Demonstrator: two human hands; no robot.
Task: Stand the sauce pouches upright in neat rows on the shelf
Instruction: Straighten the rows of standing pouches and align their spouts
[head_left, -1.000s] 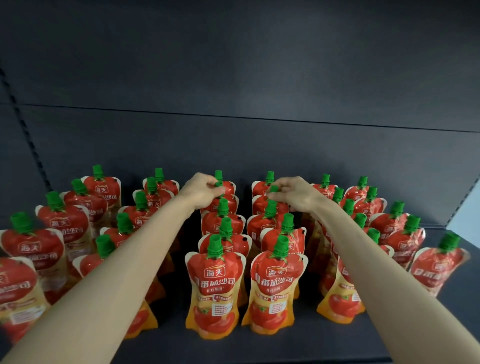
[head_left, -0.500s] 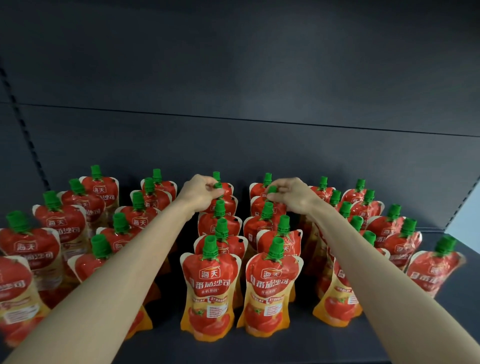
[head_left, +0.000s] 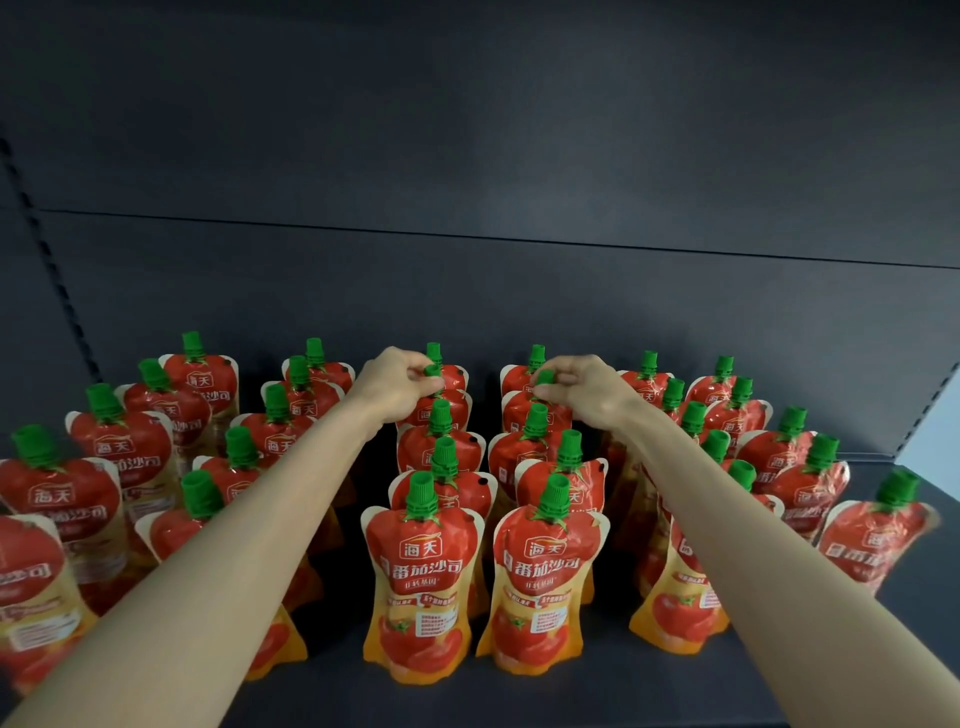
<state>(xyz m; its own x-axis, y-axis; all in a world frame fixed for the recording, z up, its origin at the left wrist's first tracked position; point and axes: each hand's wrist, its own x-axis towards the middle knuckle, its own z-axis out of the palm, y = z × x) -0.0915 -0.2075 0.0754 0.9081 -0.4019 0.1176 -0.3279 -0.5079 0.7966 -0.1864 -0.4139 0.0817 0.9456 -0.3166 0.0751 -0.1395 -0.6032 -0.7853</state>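
Note:
Several red tomato sauce pouches with green caps stand upright in rows on the dark shelf (head_left: 675, 691). My left hand (head_left: 397, 382) reaches deep into the left middle row and pinches the green cap of a rear pouch (head_left: 451, 395). My right hand (head_left: 582, 387) does the same in the right middle row, pinching the cap of a rear pouch (head_left: 522, 410). Two front pouches, one (head_left: 421, 577) on the left and one (head_left: 545, 577) on the right, head these two rows. Both forearms cover parts of the rows beside them.
More pouches stand at the far left (head_left: 124, 457) and at the right (head_left: 795, 467), one leaning at the right end (head_left: 878, 535). The dark back panel (head_left: 467, 286) rises right behind the rows. A bare strip of shelf runs along the front edge.
Both hands stay on the same rear caps. The view has shifted slightly, so the pouches appear a little lower and to the left.

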